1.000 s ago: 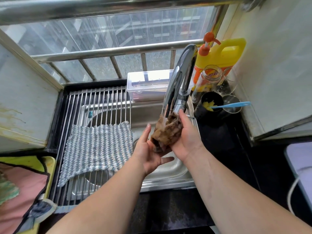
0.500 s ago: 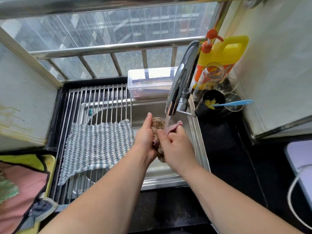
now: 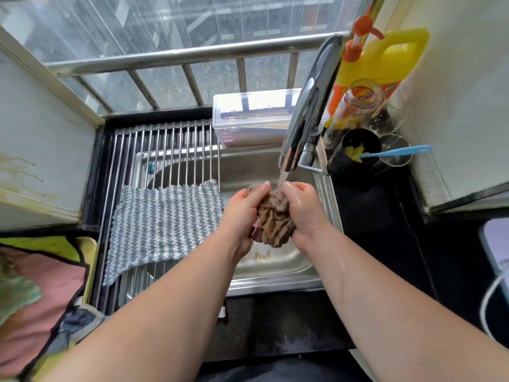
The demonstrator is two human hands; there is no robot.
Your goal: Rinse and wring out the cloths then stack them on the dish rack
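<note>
- Hands have drawn apart, baring more brown cloth (image 3: 275, 220);
- left hand (image 3: 242, 213) and right hand (image 3: 303, 208) grip it bunched under the tap (image 3: 308, 111) stream;
- grey cloth (image 3: 165, 219) lies on the rack (image 3: 165, 150)

Head camera looks down (close) over sink (image 3: 275, 285).

I see a yellow plastic jug with an orange pump (image 3: 385, 59) at far right, a clear glass jar (image 3: 355, 106) in front of it, and a clear lidded plastic box (image 3: 253, 119) to their left.
</note>
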